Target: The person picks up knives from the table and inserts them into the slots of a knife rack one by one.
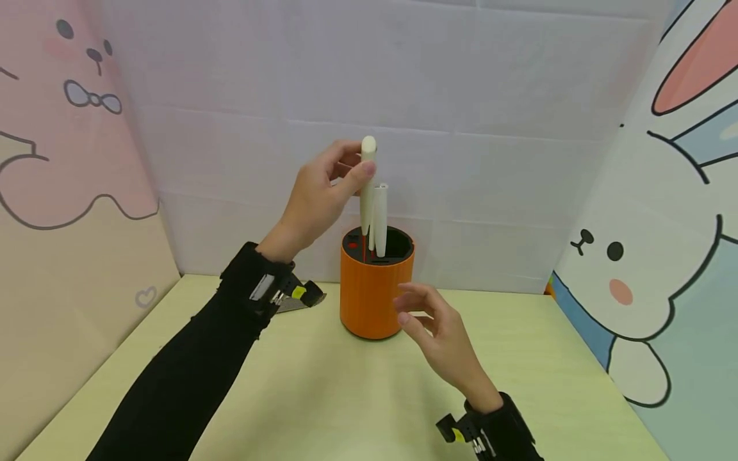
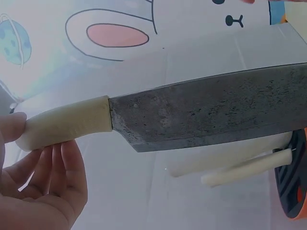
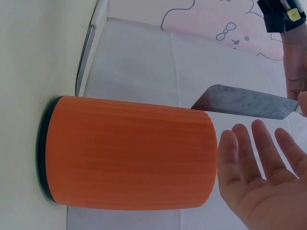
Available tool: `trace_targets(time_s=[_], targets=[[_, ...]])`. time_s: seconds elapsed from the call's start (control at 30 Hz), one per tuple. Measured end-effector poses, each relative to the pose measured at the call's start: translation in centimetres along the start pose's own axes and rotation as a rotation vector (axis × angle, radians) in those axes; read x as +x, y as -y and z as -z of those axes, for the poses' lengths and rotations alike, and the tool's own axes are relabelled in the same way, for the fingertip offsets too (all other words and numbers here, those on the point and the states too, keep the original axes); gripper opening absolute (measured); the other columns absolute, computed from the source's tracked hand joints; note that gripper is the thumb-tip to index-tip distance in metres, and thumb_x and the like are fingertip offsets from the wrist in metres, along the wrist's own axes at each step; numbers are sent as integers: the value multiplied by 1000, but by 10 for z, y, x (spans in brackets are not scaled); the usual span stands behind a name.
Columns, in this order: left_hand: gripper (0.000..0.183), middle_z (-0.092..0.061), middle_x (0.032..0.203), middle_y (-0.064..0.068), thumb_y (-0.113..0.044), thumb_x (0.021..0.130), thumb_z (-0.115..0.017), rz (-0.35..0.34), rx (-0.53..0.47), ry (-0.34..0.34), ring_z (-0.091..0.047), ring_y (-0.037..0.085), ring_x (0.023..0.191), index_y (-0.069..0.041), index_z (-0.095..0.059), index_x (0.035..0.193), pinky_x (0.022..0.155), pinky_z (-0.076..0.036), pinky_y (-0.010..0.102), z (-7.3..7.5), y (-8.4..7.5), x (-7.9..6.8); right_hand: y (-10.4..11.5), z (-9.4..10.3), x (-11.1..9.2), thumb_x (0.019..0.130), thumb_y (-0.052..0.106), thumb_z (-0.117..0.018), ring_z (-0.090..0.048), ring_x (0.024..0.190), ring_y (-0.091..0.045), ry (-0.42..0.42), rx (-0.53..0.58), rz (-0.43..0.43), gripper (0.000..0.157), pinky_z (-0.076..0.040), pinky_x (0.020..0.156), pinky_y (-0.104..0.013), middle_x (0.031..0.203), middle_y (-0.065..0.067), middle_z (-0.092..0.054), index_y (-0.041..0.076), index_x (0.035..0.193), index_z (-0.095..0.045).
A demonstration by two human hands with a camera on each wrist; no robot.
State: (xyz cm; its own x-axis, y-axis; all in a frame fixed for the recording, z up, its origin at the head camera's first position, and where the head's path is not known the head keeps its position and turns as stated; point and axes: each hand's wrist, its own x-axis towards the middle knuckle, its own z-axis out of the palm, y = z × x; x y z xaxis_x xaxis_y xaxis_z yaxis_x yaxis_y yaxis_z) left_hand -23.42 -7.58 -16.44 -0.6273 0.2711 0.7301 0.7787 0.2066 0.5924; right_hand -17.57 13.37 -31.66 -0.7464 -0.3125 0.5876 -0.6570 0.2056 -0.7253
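My left hand (image 1: 323, 192) pinches the pale handle of a kitchen knife (image 2: 206, 112) between thumb and fingers. The knife points downward, its broad dark-stained blade edge-on to the head view. Its tip lies at the top of an orange knife block (image 1: 375, 298); whether it is inside a slot I cannot tell. Beside it, two more pale handles (image 1: 380, 218) stand up from the block's black slotted top. In front and to the right of the block is my right hand (image 1: 441, 339), its fingers loosely bent and holding nothing. The right wrist view shows those fingers spread near the block's rim.
Behind my left wrist, a flat grey pointed piece (image 1: 296, 303) lies on the pale yellow table (image 1: 323, 397), mostly hidden. A white sheet (image 1: 490, 192) backs the table. Cartoon-printed panels (image 1: 611, 192) stand at both sides. Each wrist wears a black strapped camera.
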Motion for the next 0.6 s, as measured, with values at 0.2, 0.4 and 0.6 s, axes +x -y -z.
trace_targets(time_s=[0.2,0.4,0.6], targets=[[30,-57,104,9,-17,99,-54,29,-2,-25,-55,18,91,-3,-54,126,83,-53,31,9,-9,22,-3,0,0,93,-3,-57,-58,101,-35,0,-10,15,36,-53,83,-37,109,-12,-60,4,128,-50],[29,-57,103,8,-18,99,-55,6,-20,-28,-55,19,91,-5,-56,125,84,-52,31,10,-11,36,-3,-1,1,93,-2,-57,-58,100,-36,0,-12,15,36,-54,81,-39,109,-12,-60,4,128,-50],[29,-57,104,8,-18,98,-56,-2,6,-36,-54,18,90,-6,-56,125,83,-52,30,11,-2,43,-2,-2,2,93,-2,-57,-58,101,-35,0,-6,0,36,-54,80,-35,108,-13,-60,4,128,-50]])
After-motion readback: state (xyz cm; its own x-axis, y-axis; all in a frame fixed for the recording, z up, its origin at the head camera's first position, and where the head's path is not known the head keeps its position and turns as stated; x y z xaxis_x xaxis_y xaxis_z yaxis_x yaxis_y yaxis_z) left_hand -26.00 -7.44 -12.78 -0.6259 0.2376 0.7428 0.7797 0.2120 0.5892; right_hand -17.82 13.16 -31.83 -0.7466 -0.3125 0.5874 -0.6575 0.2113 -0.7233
